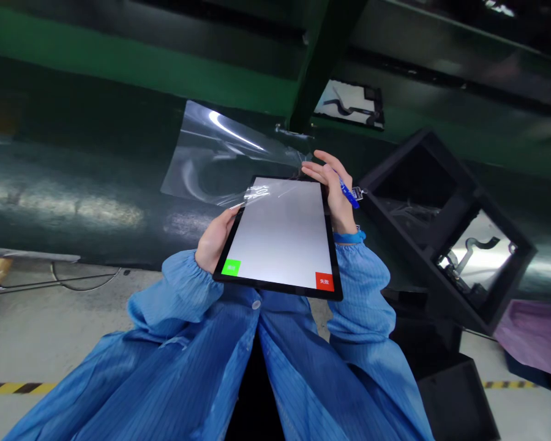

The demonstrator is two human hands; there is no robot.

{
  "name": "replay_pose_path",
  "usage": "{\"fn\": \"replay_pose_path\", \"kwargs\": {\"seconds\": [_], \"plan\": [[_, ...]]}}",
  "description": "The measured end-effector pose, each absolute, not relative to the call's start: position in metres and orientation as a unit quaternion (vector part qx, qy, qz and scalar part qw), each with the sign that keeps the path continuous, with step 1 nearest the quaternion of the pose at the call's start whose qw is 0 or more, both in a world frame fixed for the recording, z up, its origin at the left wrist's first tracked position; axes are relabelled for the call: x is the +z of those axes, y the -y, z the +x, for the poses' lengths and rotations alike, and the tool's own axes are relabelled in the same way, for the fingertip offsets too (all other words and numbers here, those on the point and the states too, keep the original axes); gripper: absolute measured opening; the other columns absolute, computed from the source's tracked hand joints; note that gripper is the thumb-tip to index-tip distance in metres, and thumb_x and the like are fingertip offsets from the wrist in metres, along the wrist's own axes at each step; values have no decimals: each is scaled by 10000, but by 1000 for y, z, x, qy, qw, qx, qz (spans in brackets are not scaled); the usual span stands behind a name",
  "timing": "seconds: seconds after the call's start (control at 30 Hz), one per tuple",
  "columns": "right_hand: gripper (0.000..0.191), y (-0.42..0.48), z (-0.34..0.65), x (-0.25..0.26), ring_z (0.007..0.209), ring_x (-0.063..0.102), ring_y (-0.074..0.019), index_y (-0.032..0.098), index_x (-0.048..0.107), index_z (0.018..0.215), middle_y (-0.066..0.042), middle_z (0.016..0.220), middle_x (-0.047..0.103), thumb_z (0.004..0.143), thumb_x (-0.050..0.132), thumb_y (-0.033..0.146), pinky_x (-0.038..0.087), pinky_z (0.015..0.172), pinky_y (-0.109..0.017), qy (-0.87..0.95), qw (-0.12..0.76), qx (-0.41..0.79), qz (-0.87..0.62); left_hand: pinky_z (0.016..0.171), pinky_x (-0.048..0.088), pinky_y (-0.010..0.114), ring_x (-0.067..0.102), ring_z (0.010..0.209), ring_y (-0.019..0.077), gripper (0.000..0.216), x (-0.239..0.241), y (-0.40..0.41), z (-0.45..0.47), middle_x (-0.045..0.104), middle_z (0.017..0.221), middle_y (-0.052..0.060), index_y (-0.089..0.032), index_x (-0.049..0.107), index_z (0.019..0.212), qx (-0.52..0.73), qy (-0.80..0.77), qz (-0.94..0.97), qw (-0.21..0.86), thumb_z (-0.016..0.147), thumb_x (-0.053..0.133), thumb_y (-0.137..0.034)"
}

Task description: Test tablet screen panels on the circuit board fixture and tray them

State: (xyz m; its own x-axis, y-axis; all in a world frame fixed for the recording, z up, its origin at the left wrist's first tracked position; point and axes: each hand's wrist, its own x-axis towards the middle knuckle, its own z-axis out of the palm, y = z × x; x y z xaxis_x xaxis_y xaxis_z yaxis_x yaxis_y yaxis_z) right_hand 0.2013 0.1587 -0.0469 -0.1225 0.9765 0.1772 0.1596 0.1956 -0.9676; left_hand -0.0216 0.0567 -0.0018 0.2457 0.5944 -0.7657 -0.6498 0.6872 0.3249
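Observation:
A black-bordered tablet [284,236] with a lit, pale screen is tilted up in front of my body. A green box and a red box show in the screen's lower corners. My left hand [215,240] is closed on the tablet's left edge. A large sheet of clear plastic film [211,153] spreads to the left beyond the tablet and overlaps its upper left corner. It narrows and wrinkles at the fingertips of my right hand [333,184], which pinch it by the tablet's upper right corner. A blue pen-like object [348,193] lies against that hand; the thumb is hidden.
A dark green bench [96,184] runs across, with a green post [321,61] rising behind the film. To the right stands a black divided tray [434,239] holding a panel with a cable. Another panel [349,104] lies farther back. Pink cloth [537,334] hangs far right.

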Motion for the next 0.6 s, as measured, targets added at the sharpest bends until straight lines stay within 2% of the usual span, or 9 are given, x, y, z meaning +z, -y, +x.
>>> {"fn": "replay_pose_path", "kwargs": {"seconds": [0.27, 0.37, 0.43, 0.53, 0.6], "plan": [[651, -160, 205, -47, 1205, 666, -269, 272, 533, 1288, -38, 1223, 708, 923, 352, 781, 505, 1083, -551, 639, 482, 389, -456, 844, 607, 392, 752, 916, 284, 450, -2, -53, -19, 779, 935, 84, -128, 681, 1251, 427, -424, -4, 798, 1018, 370, -355], [653, -161, 207, -46, 1229, 642, -253, 288, 504, 1301, -29, 1259, 692, 918, 337, 790, 501, 1097, -510, 636, 498, 386, -445, 894, 590, 383, 743, 966, 272, 427, -3, -51, -15, 780, 995, 75, -139, 661, 1282, 464, -427, 17, 775, 1015, 383, -324], [648, -163, 208, -47, 1148, 670, -244, 305, 517, 1252, -28, 1171, 722, 900, 320, 812, 518, 1073, -487, 632, 502, 381, -450, 917, 580, 372, 741, 978, 256, 397, -8, -51, -15, 781, 1004, 68, -138, 649, 1289, 492, -442, 26, 750, 1004, 411, -280], [682, -162, 210, -43, 975, 692, -259, 313, 519, 1194, -40, 985, 734, 882, 225, 843, 547, 985, -517, 633, 509, 325, -484, 904, 583, 329, 743, 975, 236, 335, -19, -49, -18, 788, 951, 49, -145, 675, 1227, 506, -461, 29, 729, 976, 483, -256], [659, -157, 211, -32, 1036, 676, -274, 320, 489, 1225, -56, 1098, 713, 900, 201, 816, 534, 997, -524, 632, 530, 267, -498, 875, 593, 312, 745, 970, 237, 299, -25, -47, -22, 790, 911, 38, -157, 701, 1168, 500, -467, 32, 729, 965, 511, -268]]}}
